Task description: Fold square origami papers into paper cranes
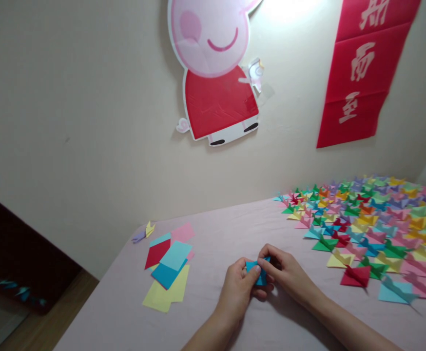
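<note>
A small piece of folded blue origami paper [261, 277] is held between both hands, just above the pale pink cloth [213, 239]. My left hand [235, 285] grips its left side, thumb on top and fingers beneath. With thumb and forefinger, my right hand [280, 265] pinches the upper right corner. The fingers cover much of the paper, so its exact fold is hidden. Left of my hands lies a loose pile of paper sheets: light blue [176, 255], darker blue [169, 274], red [158, 254], pink [183, 232] and yellow [165, 295].
Rows of folded paper cranes [374, 234] in many colours spread over the right side. Two small folded pieces, yellow [149, 229] and purple [139, 237], lie at the far left corner. Behind stands a wall with a cartoon pig cutout [220, 102] and a red banner [366, 73].
</note>
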The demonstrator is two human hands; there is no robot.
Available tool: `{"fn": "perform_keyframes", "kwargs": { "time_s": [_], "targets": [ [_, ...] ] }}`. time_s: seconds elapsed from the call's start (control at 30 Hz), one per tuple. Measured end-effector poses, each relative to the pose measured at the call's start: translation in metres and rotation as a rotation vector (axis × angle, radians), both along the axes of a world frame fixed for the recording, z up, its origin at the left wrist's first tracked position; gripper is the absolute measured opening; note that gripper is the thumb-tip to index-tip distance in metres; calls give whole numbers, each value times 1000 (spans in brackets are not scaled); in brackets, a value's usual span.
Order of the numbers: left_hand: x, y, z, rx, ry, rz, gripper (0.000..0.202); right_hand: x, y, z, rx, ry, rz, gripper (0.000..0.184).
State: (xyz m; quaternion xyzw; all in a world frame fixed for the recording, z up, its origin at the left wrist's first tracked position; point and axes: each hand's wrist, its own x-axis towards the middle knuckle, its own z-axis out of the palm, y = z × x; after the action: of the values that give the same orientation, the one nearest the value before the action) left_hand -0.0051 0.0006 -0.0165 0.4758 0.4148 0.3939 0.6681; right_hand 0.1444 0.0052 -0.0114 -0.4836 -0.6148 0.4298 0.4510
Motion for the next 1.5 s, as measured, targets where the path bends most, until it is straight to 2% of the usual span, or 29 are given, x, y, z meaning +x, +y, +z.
{"fn": "perform_keyframes", "kwargs": {
  "time_s": [0.3, 0.43, 0.53, 0.67, 0.83, 0.93, 1.0, 1.07, 1.13, 1.2, 1.33, 1.5],
  "targets": [
    [0, 1, -10, 94, 28, 30, 53, 0, -2, -2, -61, 115, 37, 31],
    [-2, 0, -9, 120, 59, 44, 49, 5, 3, -6, -43, 132, 29, 34],
    [-4, 0, -8, 127, 74, 55, 47, 9, 7, -5, 6, 60, -41, 34],
    [-6, 0, -11, 176, 121, 48, 44, 8, 6, -3, 42, -87, -52, 32],
    [-8, 4, -10, 204, 192, 10, 41, 5, 5, -2, 248, -328, -56, 27],
    [-16, 4, 3, 278, 406, -60, 33, 5, 5, -4, 292, -473, -79, 23],
    [-21, 0, 11, 517, 718, 18, 26, 4, 4, -7, 289, -592, -112, 21],
    [-22, -9, 13, 774, 1047, 104, 40, 2, 3, -10, 297, -692, -139, 20],
    [-20, -20, 7, 911, 1235, -25, 51, 0, 2, -13, 316, -756, -153, 19],
    [-15, -29, -3, 971, 1307, -143, 48, -2, 0, -13, 320, -796, -158, 17],
    [-7, -36, -20, 951, 1368, -199, 64, -3, -1, -12, 292, -852, -177, 12],
    [-7, -34, -16, 951, 1371, -239, 69, 2, 1, -17, 313, -850, -221, 9]
  ]
}}
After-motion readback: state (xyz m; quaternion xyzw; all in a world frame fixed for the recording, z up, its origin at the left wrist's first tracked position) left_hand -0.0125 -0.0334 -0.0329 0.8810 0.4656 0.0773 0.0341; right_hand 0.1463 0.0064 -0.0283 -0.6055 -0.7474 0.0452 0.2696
